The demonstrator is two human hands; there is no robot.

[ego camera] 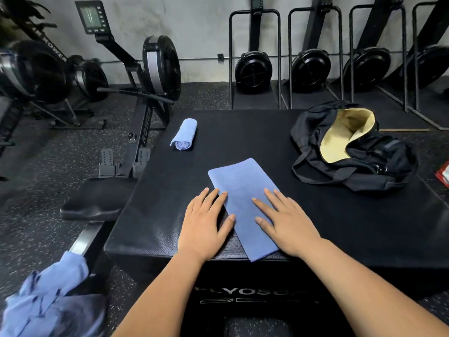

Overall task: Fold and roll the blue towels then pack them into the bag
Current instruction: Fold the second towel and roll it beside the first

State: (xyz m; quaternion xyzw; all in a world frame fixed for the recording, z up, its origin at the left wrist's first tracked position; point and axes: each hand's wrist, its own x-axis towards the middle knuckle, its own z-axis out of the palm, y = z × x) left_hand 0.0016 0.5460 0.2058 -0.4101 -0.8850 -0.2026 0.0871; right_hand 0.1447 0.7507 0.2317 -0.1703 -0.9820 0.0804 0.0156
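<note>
A blue towel (239,190), folded into a long strip, lies flat on the black padded box (328,227), its near end at the box's front edge. My left hand (206,224) lies flat with its fingertips on the strip's left edge. My right hand (284,220) presses flat on the strip's right side. A rolled blue towel (184,135) sits at the box's far left. A black bag (352,152) with a pale yellow lining lies open at the far right. More crumpled blue towels (46,297) are heaped at the lower left.
A rowing machine (150,76) and its seat (94,200) stand to the left of the box. Several upright rowers (313,69) line the back wall. A red packet (443,175) peeks in at the right edge.
</note>
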